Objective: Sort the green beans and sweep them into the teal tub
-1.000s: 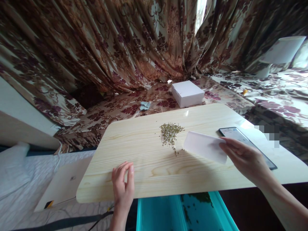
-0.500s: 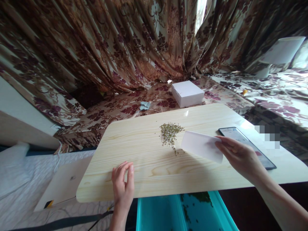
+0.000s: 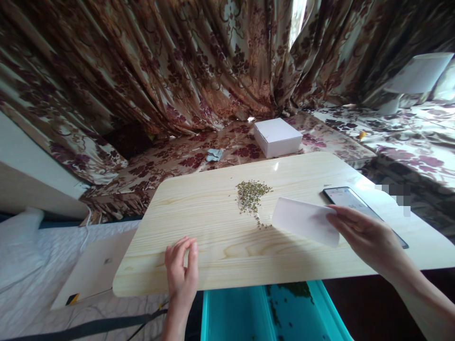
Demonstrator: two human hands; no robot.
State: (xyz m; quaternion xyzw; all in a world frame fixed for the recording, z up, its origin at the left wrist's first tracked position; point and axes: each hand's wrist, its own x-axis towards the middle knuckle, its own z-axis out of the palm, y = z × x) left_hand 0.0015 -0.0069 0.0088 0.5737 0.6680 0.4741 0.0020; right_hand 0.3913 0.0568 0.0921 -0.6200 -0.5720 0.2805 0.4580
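A thin white card (image 3: 305, 220) is pinched by its right end between the thumb and fingers of my right hand (image 3: 366, 237). The card is tilted above the pale wood-grain table (image 3: 213, 255). To the left of its tip lies a loose pile of small green beans (image 3: 249, 195), with a few strays trailing toward the card. My left hand (image 3: 180, 264) rests at the table's near edge, fingers loosely bent and thumb apart, with nothing in it.
Below the near edge sits a turquoise divided bin (image 3: 234, 315); green bits lie in its right compartment. A phone (image 3: 362, 213) lies partly behind my right hand. Beyond the table are a white box (image 3: 277, 137) and a folded pale cloth (image 3: 214, 155).
My right hand has drawn the card slightly to the right and toward me, away from the beans. The pile and my left hand look the same.
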